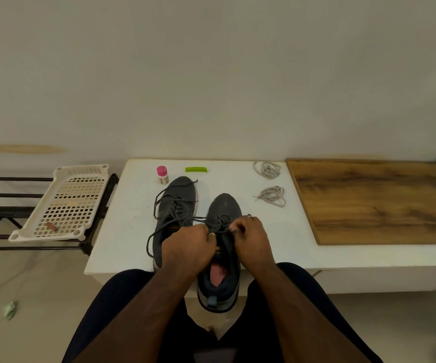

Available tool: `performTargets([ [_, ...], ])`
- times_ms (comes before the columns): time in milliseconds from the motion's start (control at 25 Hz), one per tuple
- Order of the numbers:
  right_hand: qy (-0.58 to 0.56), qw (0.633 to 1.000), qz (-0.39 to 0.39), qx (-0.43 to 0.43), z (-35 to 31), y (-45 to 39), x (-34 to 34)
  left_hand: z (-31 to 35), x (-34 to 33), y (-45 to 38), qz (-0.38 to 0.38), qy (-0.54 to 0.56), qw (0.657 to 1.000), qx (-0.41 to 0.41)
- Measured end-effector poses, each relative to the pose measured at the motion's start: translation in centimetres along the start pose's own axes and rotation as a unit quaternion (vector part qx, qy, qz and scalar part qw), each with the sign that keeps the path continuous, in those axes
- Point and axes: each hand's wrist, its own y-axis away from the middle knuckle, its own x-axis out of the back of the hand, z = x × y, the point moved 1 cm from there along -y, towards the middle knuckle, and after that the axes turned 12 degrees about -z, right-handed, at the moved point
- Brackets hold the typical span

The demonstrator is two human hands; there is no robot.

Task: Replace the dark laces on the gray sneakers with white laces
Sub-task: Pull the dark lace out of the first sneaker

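Two gray sneakers stand on the white table [122, 231]. The left sneaker [177, 197] has its dark lace hanging loose in long loops to its left. The right sneaker [223, 205] lies nearer me, with its heel over the table's front edge. My left hand [188, 247] and my right hand [251, 239] both sit over its tongue and pinch its dark lace [219, 222] near the upper eyelets. Two bundles of white laces [268, 169] [272, 195] lie at the back right of the white surface.
A small pink-capped bottle [162, 175] and a green comb-like piece [196, 169] lie behind the sneakers. A wooden board [382, 200] covers the table's right part. A white perforated tray [67, 203] rests on a black rack to the left. My knees are below the table edge.
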Motion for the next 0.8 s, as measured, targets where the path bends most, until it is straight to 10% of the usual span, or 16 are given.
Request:
performTargets([
  [800, -0.001, 0.999, -0.017, -0.052, -0.2, 0.3, -0.2, -0.4, 0.5, -0.4, -0.04, 0.097, 0.995, -0.003],
])
